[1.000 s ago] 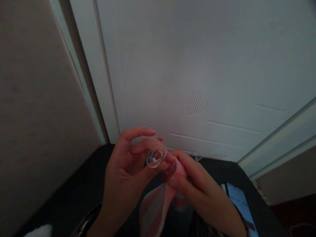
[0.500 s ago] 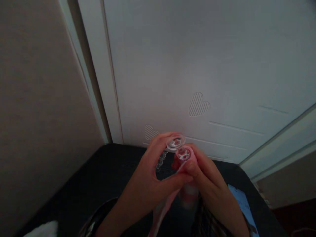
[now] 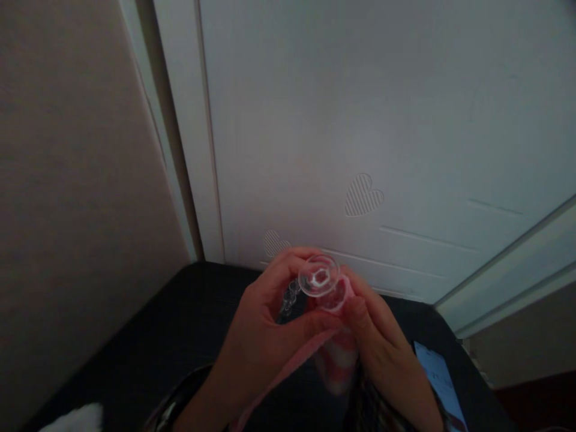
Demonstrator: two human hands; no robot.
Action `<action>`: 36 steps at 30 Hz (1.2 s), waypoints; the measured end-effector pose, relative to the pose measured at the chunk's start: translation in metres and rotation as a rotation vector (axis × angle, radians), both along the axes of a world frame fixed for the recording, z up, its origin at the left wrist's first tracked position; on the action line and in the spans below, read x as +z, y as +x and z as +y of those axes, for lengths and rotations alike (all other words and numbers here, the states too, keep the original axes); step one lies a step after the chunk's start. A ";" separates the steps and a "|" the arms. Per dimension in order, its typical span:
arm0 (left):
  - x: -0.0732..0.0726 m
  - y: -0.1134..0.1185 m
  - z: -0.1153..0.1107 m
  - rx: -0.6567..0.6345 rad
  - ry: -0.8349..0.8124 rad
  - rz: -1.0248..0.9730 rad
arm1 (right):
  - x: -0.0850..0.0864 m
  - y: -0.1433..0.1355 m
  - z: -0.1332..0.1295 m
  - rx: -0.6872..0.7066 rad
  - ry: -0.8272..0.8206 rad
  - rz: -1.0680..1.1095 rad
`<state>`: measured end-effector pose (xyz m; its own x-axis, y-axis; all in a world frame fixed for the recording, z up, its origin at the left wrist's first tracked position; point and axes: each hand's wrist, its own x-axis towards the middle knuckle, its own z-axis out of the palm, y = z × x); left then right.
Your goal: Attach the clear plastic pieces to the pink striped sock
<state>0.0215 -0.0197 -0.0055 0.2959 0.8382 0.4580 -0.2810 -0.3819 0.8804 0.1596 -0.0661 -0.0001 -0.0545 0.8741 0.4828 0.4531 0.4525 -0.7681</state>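
Note:
My left hand (image 3: 270,318) is closed, its fingers curled round a clear plastic disc (image 3: 319,276) with a raised star-like or many-sided centre. A short string of clear, link-like pieces (image 3: 290,298) hangs beside that disc inside the hand's curve. My right hand (image 3: 375,327) is wrapped round a pink-and-white cloth bundle (image 3: 335,360), whose pink rim circles a clear round piece partly covered by the disc. The left thumb presses against the pink edge, and a pink strip (image 3: 283,373) runs down below the left hand. What the cloth covers is hidden.
Both hands are over a dark table (image 3: 189,318). A phone (image 3: 438,384) with a lit screen lies at the right edge. Something white (image 3: 74,420) and blurred is at the lower left. A white panel with carved hearts (image 3: 363,195) stands behind the table, a wall at left.
The clear disc has come down over the clear piece in the pink rim and tilted towards me. The pink strip has swung left, and the cloth bundle has shifted slightly left.

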 end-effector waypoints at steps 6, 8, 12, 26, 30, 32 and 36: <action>-0.001 0.000 -0.001 0.141 0.197 0.070 | 0.002 -0.001 0.007 0.161 -0.050 0.091; -0.004 0.000 0.001 0.155 0.272 0.085 | -0.003 0.002 0.010 0.169 -0.055 0.061; -0.009 0.002 0.005 0.058 0.237 0.082 | -0.008 0.009 0.012 0.070 -0.088 -0.008; 0.000 -0.007 0.009 0.032 0.210 0.307 | 0.013 0.014 -0.001 -0.288 0.125 -0.108; 0.001 -0.009 0.008 0.027 0.186 0.217 | 0.013 0.018 -0.002 -0.247 0.025 -0.088; 0.001 -0.011 0.009 0.046 0.196 0.181 | 0.013 0.019 -0.003 -0.212 0.005 -0.090; 0.001 -0.013 0.010 0.053 0.211 0.167 | 0.013 0.023 -0.005 -0.141 -0.007 -0.083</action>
<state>0.0083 -0.0099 -0.0041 0.3403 0.7460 0.5725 -0.1137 -0.5718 0.8125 0.1826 -0.0709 0.0125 0.0293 0.8791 0.4758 0.5738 0.3749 -0.7281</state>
